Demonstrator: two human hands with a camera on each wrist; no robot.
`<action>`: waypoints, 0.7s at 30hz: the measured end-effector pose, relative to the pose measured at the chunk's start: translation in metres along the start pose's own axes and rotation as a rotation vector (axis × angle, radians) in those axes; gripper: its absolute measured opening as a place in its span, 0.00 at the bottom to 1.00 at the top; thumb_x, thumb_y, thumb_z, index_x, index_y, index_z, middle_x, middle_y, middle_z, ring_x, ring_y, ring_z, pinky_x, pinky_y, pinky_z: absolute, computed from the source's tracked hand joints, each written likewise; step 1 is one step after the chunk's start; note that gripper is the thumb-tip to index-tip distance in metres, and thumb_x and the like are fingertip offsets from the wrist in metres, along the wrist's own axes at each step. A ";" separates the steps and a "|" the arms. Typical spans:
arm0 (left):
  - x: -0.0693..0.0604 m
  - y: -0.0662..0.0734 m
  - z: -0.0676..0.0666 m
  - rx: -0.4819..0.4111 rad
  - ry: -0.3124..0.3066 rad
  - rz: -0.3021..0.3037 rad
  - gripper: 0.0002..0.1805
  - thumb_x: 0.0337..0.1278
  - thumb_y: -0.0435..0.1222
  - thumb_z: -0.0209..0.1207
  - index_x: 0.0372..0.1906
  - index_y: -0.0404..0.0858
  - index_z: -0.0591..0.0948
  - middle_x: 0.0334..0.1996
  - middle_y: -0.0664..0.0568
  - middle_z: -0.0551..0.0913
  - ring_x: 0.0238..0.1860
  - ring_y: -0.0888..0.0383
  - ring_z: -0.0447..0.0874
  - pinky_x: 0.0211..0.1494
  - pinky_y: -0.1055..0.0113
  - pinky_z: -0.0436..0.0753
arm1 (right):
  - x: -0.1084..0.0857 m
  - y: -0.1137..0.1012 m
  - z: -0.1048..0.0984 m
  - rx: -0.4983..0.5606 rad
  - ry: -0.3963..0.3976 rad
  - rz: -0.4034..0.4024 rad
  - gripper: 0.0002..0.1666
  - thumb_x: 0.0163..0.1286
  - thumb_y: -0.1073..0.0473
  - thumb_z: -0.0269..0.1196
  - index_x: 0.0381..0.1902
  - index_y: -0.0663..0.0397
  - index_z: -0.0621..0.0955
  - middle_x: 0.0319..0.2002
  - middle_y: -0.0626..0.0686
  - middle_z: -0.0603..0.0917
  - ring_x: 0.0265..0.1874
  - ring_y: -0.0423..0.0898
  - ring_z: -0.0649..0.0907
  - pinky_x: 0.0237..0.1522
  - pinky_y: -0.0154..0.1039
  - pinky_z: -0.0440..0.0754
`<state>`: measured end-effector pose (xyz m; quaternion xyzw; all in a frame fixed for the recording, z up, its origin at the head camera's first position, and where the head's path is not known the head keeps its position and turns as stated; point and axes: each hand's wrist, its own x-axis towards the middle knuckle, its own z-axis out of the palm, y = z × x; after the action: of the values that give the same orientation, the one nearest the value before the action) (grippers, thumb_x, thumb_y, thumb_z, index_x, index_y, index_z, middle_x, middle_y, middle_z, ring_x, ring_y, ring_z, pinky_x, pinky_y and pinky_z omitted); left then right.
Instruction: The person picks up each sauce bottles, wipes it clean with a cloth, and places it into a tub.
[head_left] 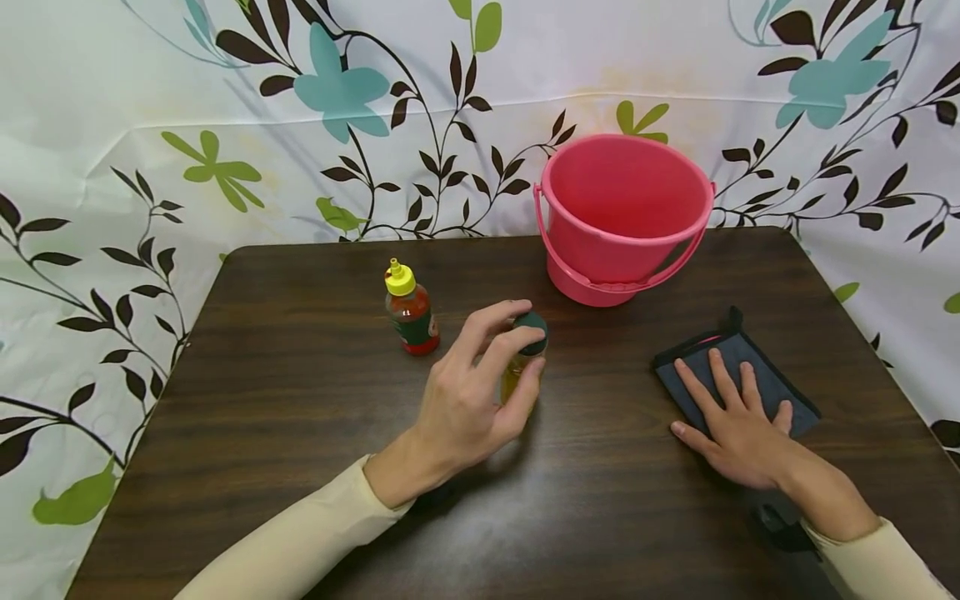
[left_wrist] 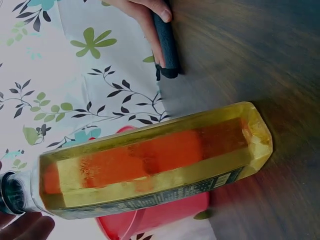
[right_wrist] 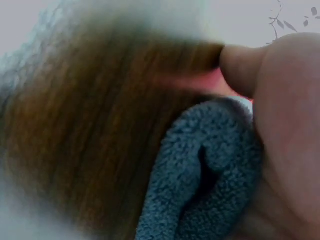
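A clear oil bottle (head_left: 513,377) with golden liquid and a dark green cap (head_left: 534,333) stands upright on the table. My left hand (head_left: 474,392) grips it at the top, fingers and thumb about the cap and neck. In the left wrist view the oil bottle (left_wrist: 150,165) fills the middle, with fingertips (left_wrist: 32,227) at its neck. On the right, my right hand (head_left: 738,429) lies spread over a folded dark blue-grey cloth (head_left: 686,392) with black edging. Close up in the right wrist view, the fluffy cloth (right_wrist: 175,170) shows a rounded fold beside the hand.
A pink bucket (head_left: 577,250), its handle hanging down in front, stands at the back of the brown table (head_left: 300,417). Left of the oil bottle is a red sauce bottle (head_left: 411,321) with a yellow nozzle cap. Behind the table hangs a leaf-patterned curtain (head_left: 262,167).
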<state>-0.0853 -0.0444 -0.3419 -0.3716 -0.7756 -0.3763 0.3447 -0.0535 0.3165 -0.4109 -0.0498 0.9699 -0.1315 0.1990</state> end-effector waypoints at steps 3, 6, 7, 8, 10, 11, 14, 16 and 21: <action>0.002 0.001 0.000 -0.017 -0.003 0.002 0.15 0.62 0.31 0.67 0.53 0.33 0.82 0.63 0.37 0.82 0.56 0.48 0.88 0.59 0.59 0.89 | -0.001 0.002 0.000 -0.002 -0.004 -0.002 0.53 0.80 0.29 0.52 0.87 0.26 0.35 0.85 0.62 0.23 0.79 0.82 0.30 0.56 0.96 0.31; 0.003 0.002 0.000 -0.015 0.002 0.008 0.14 0.62 0.31 0.66 0.52 0.33 0.82 0.62 0.37 0.83 0.57 0.48 0.88 0.59 0.58 0.89 | -0.001 0.002 -0.001 -0.004 -0.009 -0.007 0.52 0.80 0.30 0.51 0.87 0.25 0.35 0.85 0.62 0.24 0.79 0.82 0.31 0.56 0.96 0.32; 0.003 0.002 0.001 -0.013 0.006 0.012 0.14 0.62 0.31 0.66 0.51 0.32 0.82 0.62 0.37 0.83 0.57 0.47 0.88 0.59 0.57 0.89 | -0.001 0.003 -0.002 -0.001 -0.011 -0.011 0.51 0.81 0.31 0.51 0.87 0.25 0.35 0.85 0.62 0.24 0.79 0.82 0.31 0.56 0.96 0.32; 0.003 0.002 0.000 -0.012 0.011 0.015 0.13 0.62 0.31 0.66 0.51 0.32 0.83 0.61 0.37 0.84 0.57 0.47 0.88 0.59 0.57 0.89 | -0.001 0.003 -0.002 -0.001 -0.013 -0.014 0.51 0.81 0.32 0.50 0.87 0.25 0.35 0.86 0.62 0.25 0.79 0.82 0.31 0.56 0.96 0.33; 0.004 0.002 0.001 -0.011 0.019 0.022 0.12 0.63 0.31 0.66 0.50 0.32 0.83 0.60 0.37 0.84 0.56 0.47 0.88 0.59 0.57 0.89 | -0.002 0.004 -0.004 0.005 -0.021 -0.019 0.50 0.82 0.33 0.50 0.87 0.25 0.35 0.86 0.62 0.25 0.79 0.82 0.31 0.56 0.96 0.33; 0.004 0.001 0.000 -0.013 0.023 0.024 0.12 0.63 0.31 0.66 0.49 0.32 0.84 0.60 0.37 0.85 0.56 0.47 0.88 0.59 0.57 0.89 | -0.002 0.004 -0.005 0.008 -0.025 -0.022 0.50 0.82 0.33 0.50 0.87 0.25 0.35 0.86 0.62 0.25 0.79 0.82 0.32 0.57 0.96 0.34; 0.007 0.000 0.000 -0.018 0.031 0.030 0.11 0.63 0.31 0.66 0.48 0.31 0.84 0.58 0.37 0.85 0.55 0.47 0.88 0.59 0.58 0.89 | -0.001 0.006 -0.009 0.014 -0.037 -0.030 0.50 0.82 0.35 0.51 0.87 0.25 0.36 0.86 0.62 0.26 0.79 0.82 0.32 0.57 0.96 0.35; 0.008 0.000 0.000 -0.024 0.034 0.032 0.10 0.63 0.31 0.66 0.47 0.31 0.85 0.58 0.37 0.86 0.55 0.47 0.88 0.59 0.58 0.89 | 0.000 0.007 -0.012 0.016 -0.045 -0.034 0.49 0.82 0.35 0.52 0.87 0.25 0.36 0.86 0.62 0.26 0.80 0.82 0.32 0.56 0.96 0.36; 0.009 0.001 0.000 -0.031 0.034 0.025 0.08 0.64 0.30 0.65 0.45 0.31 0.85 0.57 0.38 0.87 0.54 0.48 0.89 0.58 0.58 0.90 | 0.000 0.008 -0.016 0.023 -0.069 -0.040 0.48 0.83 0.38 0.52 0.87 0.24 0.38 0.86 0.62 0.28 0.80 0.82 0.34 0.57 0.96 0.37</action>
<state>-0.0896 -0.0409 -0.3341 -0.3802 -0.7589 -0.3901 0.3568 -0.0603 0.3280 -0.3986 -0.0713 0.9596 -0.1449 0.2305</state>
